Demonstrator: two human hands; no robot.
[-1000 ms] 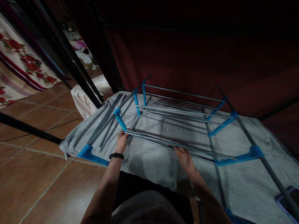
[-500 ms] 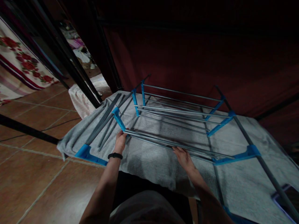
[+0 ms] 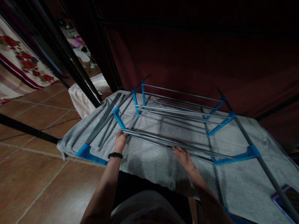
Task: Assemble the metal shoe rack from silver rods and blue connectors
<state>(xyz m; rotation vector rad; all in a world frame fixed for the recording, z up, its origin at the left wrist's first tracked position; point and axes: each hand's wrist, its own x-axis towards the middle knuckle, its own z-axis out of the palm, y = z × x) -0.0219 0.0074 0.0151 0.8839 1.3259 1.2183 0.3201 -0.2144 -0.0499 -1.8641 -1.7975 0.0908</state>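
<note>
A partly built rack of grey metal tubes and blue plastic brackets lies on a grey blanket (image 3: pixel 154 158). My left hand (image 3: pixel 121 141), with a black wristband, is closed around the left end of the front metal tubes (image 3: pixel 151 139), beside a blue bracket (image 3: pixel 118 119). Farther right, my right hand (image 3: pixel 183 157) curls its fingers on the same tubes from below. Their right ends meet another blue bracket (image 3: pixel 238 157); one tube end lies over it. Behind, more tubes (image 3: pixel 177 111) span between blue brackets, some resting loosely across.
Several loose grey tubes (image 3: pixel 105 124) lie at the left of the blanket. A blue bracket (image 3: pixel 87 154) juts past its front edge. A phone (image 3: pixel 286 199) rests at the lower right. Dark metal posts (image 3: pixel 77 77) stand at left, and a dark red panel (image 3: pixel 187 62) rises behind.
</note>
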